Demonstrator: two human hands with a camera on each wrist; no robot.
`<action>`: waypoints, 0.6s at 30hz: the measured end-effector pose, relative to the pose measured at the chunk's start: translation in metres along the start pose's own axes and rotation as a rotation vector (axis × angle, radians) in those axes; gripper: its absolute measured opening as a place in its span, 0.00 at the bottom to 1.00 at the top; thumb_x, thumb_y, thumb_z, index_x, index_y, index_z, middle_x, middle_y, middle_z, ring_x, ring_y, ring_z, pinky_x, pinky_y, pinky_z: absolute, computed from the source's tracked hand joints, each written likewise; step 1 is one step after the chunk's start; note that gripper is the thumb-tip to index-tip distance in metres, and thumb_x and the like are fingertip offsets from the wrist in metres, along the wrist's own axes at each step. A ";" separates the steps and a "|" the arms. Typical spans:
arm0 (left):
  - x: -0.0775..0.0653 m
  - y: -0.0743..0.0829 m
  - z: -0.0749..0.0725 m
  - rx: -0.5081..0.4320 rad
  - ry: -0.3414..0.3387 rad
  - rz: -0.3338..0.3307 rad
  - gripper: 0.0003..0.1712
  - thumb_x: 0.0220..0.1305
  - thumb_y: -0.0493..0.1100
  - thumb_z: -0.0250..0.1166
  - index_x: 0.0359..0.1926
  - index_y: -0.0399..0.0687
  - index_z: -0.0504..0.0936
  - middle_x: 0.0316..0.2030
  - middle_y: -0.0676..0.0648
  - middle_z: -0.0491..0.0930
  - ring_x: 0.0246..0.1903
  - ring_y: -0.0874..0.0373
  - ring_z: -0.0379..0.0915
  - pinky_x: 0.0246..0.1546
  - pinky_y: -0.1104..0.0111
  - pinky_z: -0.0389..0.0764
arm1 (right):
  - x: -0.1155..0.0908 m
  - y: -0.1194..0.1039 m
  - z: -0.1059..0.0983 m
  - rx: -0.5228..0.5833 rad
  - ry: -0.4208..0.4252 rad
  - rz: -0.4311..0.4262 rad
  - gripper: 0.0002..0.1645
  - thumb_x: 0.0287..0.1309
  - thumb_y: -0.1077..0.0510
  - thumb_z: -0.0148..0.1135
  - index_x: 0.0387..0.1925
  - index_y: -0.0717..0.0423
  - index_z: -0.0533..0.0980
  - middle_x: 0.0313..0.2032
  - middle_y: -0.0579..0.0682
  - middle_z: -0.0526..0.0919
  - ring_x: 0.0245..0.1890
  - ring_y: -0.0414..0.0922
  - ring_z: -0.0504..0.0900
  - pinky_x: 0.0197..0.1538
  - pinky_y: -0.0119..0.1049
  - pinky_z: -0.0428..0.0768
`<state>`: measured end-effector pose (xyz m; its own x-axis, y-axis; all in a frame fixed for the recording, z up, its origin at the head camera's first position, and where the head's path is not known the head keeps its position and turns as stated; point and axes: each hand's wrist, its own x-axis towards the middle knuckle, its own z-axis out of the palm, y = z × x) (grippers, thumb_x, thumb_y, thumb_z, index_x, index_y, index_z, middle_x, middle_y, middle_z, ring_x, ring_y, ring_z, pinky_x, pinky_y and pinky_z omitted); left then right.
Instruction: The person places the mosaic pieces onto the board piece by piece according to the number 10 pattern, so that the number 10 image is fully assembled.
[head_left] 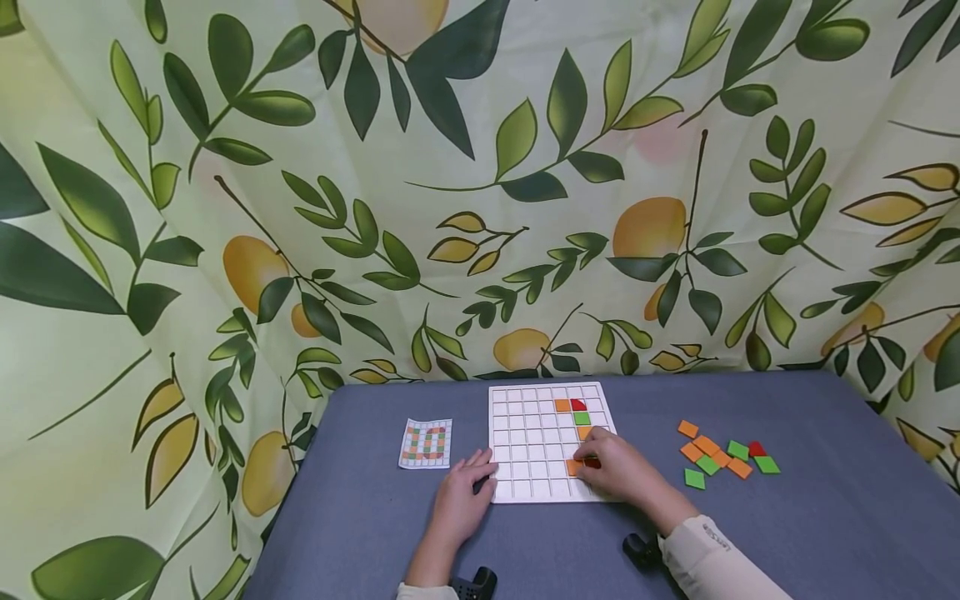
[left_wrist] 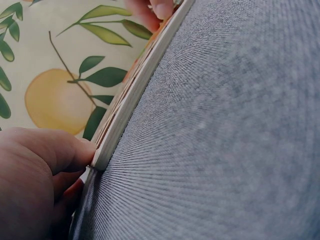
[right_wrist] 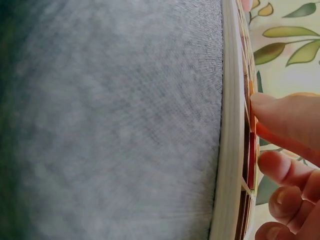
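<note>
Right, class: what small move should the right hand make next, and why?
Probably a gentle downward press to seat the orange tile flat: the right hand is touching it over the grid board, and the left hand rests at the board's left edge, which should help steady it.

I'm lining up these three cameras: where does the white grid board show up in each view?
Head: the board lies below centre, slightly right.
Left wrist: seen edge-on, slanting from lower left to the top.
Right wrist: edge-on, running top to bottom, right of centre.
Shared landmark: the leaf-patterned cloth, beyond it in all three.
</note>
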<state>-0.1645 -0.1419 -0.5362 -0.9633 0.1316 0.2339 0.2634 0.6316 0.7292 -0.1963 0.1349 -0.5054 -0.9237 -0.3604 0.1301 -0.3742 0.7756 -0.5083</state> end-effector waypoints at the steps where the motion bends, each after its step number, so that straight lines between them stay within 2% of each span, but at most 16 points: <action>1: 0.000 0.000 0.000 -0.003 -0.003 -0.005 0.14 0.62 0.37 0.65 0.49 0.43 0.87 0.59 0.48 0.80 0.63 0.48 0.73 0.69 0.49 0.65 | 0.000 0.000 0.000 0.001 -0.003 0.012 0.06 0.49 0.60 0.73 0.33 0.53 0.86 0.33 0.41 0.73 0.33 0.38 0.70 0.35 0.30 0.74; 10: 0.002 -0.001 0.001 0.001 -0.002 -0.007 0.14 0.61 0.35 0.66 0.48 0.41 0.87 0.58 0.47 0.80 0.63 0.49 0.73 0.69 0.49 0.66 | -0.004 0.006 -0.005 0.027 0.002 0.105 0.06 0.49 0.59 0.73 0.33 0.50 0.86 0.32 0.42 0.74 0.32 0.38 0.71 0.36 0.33 0.75; 18: 0.002 -0.001 0.001 -0.001 0.005 0.002 0.14 0.60 0.35 0.66 0.47 0.41 0.87 0.58 0.46 0.81 0.62 0.48 0.74 0.69 0.49 0.66 | -0.025 0.026 -0.031 0.074 0.005 0.212 0.11 0.52 0.56 0.73 0.39 0.53 0.85 0.30 0.45 0.73 0.31 0.42 0.70 0.30 0.32 0.68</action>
<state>-0.1667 -0.1417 -0.5370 -0.9625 0.1294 0.2383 0.2653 0.6309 0.7291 -0.1853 0.1796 -0.4956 -0.9816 -0.1902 0.0181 -0.1646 0.7936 -0.5857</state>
